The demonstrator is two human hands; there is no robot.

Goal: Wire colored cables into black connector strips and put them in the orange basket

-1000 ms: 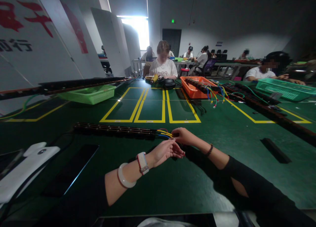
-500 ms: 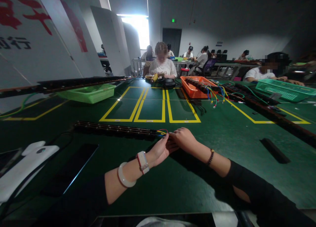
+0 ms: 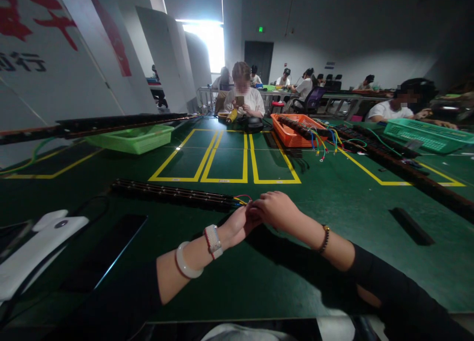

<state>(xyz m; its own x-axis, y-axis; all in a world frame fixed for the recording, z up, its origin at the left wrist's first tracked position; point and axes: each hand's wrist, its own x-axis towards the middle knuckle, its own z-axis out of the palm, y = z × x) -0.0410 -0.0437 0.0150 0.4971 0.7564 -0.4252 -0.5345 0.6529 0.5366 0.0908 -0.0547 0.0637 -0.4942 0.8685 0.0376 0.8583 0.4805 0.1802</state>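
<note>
A long black strip assembly (image 3: 174, 193) lies on the green table, its right end towards my hands. Short red, yellow and blue wires (image 3: 241, 200) come out of that end and run in between my fingers. My left hand (image 3: 237, 226) is closed around the wire ends, palm turned inward. Over its fingertips bends my right hand (image 3: 272, 208), also closed, its fingers touching the left ones. The wire tips and whatever else is pinched there are hidden by the fingers.
A dark phone (image 3: 107, 252) and a white device (image 3: 48, 252) lie at left. Baskets in light green (image 3: 137, 139), orange (image 3: 296, 128) and teal (image 3: 425, 133) stand farther back. A short black bar (image 3: 411, 226) lies at right. Co-workers sit beyond the table.
My left fingers have curled in from a more open pose, and my right hand has closed over them. A person across the table now holds up a phone.
</note>
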